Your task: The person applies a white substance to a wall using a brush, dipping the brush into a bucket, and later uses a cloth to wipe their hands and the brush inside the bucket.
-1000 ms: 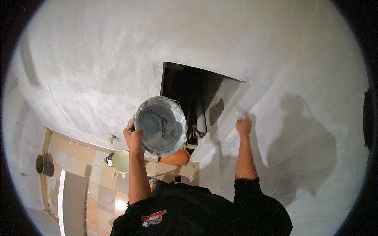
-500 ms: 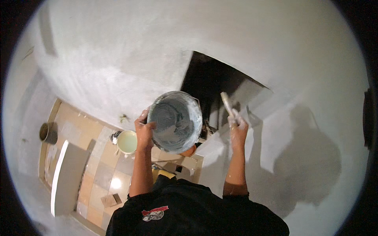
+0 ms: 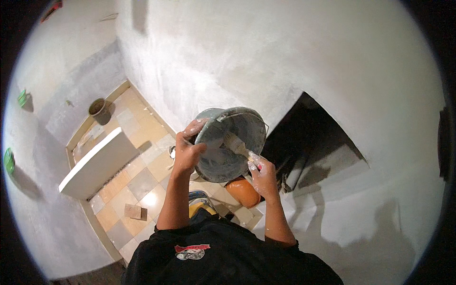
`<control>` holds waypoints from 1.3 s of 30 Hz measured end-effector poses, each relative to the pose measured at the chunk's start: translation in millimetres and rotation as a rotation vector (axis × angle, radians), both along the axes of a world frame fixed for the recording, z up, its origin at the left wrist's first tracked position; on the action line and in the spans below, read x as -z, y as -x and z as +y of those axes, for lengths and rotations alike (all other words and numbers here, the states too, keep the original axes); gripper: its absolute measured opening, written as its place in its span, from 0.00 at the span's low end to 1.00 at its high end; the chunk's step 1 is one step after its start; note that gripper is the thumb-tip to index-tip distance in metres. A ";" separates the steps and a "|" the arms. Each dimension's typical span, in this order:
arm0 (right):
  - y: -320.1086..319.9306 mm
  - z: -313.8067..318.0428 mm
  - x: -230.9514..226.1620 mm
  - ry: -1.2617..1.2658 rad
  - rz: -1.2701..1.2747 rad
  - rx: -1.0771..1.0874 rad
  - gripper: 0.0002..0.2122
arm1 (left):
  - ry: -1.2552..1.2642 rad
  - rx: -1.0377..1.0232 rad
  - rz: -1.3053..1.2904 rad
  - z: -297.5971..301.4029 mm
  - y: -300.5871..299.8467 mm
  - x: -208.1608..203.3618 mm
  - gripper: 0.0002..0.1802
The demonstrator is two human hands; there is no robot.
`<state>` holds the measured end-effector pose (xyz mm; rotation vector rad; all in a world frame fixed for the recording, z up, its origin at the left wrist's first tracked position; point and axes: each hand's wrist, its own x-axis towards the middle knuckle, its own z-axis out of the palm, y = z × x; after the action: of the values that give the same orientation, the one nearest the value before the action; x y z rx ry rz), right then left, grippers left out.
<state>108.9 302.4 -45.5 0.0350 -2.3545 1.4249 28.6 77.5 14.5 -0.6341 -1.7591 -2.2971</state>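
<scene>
My left hand (image 3: 189, 149) grips the left side of a grey bucket (image 3: 249, 126) whose inside is smeared with whitish paint. The bucket is held up in front of me with its mouth tilted toward me. My right hand (image 3: 263, 176), spotted with white, is closed round the handle of a paintbrush (image 3: 235, 144). The brush's pale, paint-coated bristles are inside the bucket, over the paint. Whether they touch the bucket's inner wall I cannot tell.
A dark opening (image 3: 306, 135) is set in the whitish wall (image 3: 228, 57) beyond the bucket. Below sit a rounded orange object (image 3: 243, 191) and something yellow (image 3: 202, 207). On the tiled floor are a dark pot (image 3: 99, 111), a low white partition (image 3: 95, 161) and a small block (image 3: 133, 211).
The paintbrush has come left and down from in front of the dark opening into the bucket. The bucket has tilted and shifted slightly right, and my view has turned left.
</scene>
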 end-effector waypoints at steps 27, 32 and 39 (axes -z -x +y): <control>91.3 -34.0 10.9 -0.149 0.221 -0.149 0.16 | 0.073 -0.061 0.004 -11.1 32.6 -4.7 0.36; 62.9 -66.2 23.3 -0.056 0.141 -0.210 0.14 | 0.070 -0.021 0.031 -18.5 38.4 2.2 0.37; 54.1 -69.5 33.6 0.117 0.050 0.140 0.11 | 0.028 0.122 -0.009 -12.9 32.3 -18.2 0.36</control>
<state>54.8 232.9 -79.1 -0.1229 -2.1836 1.4729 -3.7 64.6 32.7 -0.7579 -1.8069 -2.3608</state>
